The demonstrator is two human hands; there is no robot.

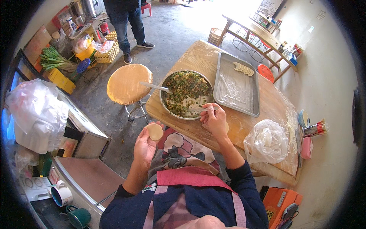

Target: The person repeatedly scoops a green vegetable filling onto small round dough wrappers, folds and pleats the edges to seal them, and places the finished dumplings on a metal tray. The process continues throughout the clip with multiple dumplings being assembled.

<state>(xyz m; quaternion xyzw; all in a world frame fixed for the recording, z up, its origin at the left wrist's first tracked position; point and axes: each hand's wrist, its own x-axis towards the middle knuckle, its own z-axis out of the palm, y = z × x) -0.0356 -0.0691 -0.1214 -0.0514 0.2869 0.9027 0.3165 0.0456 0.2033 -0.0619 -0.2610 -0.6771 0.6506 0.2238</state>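
In my left hand (145, 144) I hold a flat round dough wrapper (154, 132), out beyond the table's near edge. My right hand (213, 117) grips a thin utensil (200, 109), whose far end reaches into a round metal bowl (162, 104). Chopped green and brown filling (186, 86) covers much of the bowl, with bare metal showing toward the lower right. A second utensil's pale handle (153, 86) leans over the bowl's left rim. Pale dough (227, 127) peeks out beside my right wrist, mostly hidden.
Right of the bowl, a metal tray (216, 86) holds several dumplings (244, 69) in a row. A plastic bag (267, 141) lies on the floured wooden table (197, 51). A round stool (130, 83) stands left. Farther off stands a person (125, 25). A counter (88, 174) flanks my left side.
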